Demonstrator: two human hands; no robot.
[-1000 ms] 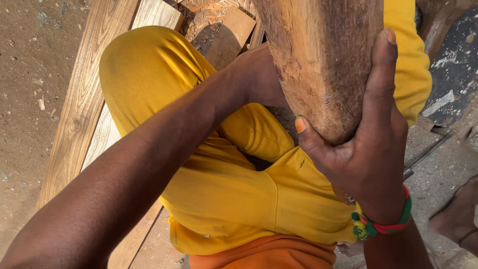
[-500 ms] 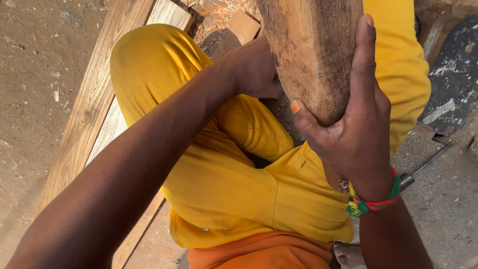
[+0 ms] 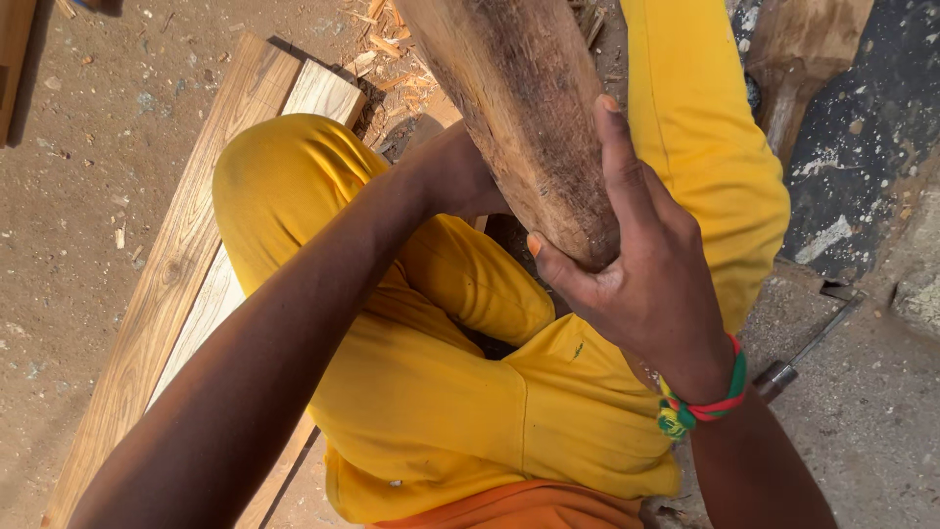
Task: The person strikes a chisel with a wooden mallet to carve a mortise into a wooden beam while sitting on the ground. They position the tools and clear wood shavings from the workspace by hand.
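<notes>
— What has the right hand [image 3: 651, 274] got?

— The near end of a rough wooden log [image 3: 524, 118]. The fingers run up its right side, the thumb hooks under the rounded butt, so the hand is clasped around the wood. The log slants up and away from the hand and is cut off by the top edge, so its far end cannot be seen.

— And the left hand [image 3: 460, 176]?

— Mostly hidden. The forearm crosses from the lower left, and the hand goes behind the log, to the left of the right hand. It seems to press against the log's far side, but I cannot tell whether the fingers are spread or closed.

— What lies around them?

— Below both hands are knees in yellow trousers [image 3: 431, 392]. Under the left arm, pale wooden planks [image 3: 186, 284] lie on dirt, partly covered by the leg. A woven wristband [image 3: 700, 407] in red, green and yellow sits on the right wrist. Just right of that wrist a metal tool [image 3: 808, 348] lies on the ground; its near end is hidden behind the wrist.
</notes>
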